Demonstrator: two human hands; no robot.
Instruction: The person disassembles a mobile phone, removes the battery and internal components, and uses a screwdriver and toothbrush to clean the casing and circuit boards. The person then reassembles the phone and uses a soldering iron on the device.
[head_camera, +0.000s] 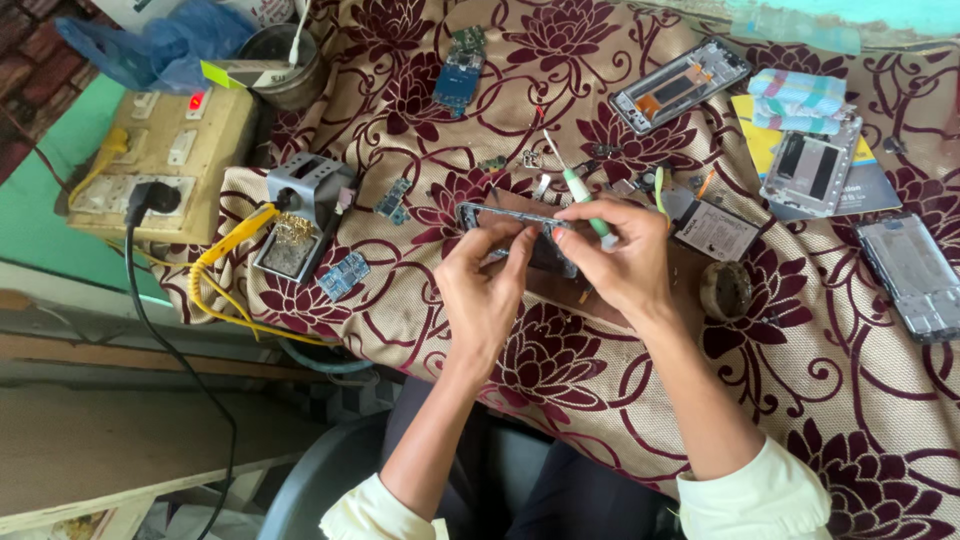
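The phone frame (520, 235), a dark, stripped rectangular chassis, is held over the middle of the flowered tablecloth (600, 400), just right of the grey soldering stand (305, 210). It is gripped at its near edge by the left hand (485, 290), whose thumb and forefinger are pinched shut on the rim while the other fingers are curled beneath. A green-handled screwdriver (580, 195) is held in the right hand (620, 260), the fingers closed round its shaft, and its lower end is hidden behind them, so it cannot be told whether the tip is seated in the frame.

The step in hand is judged to be fine work on the frame's inner edge, either a screw being turned or a part being pried. The next move would call for the frame to be kept level and steady while the tool is guided with slight pressure only.

Small blue circuit boards (345, 275) lie just below the soldering stand, and other opened phone frames (680, 85) lie well to the stand's right. A beige switchboard (165, 165) sits to its left.
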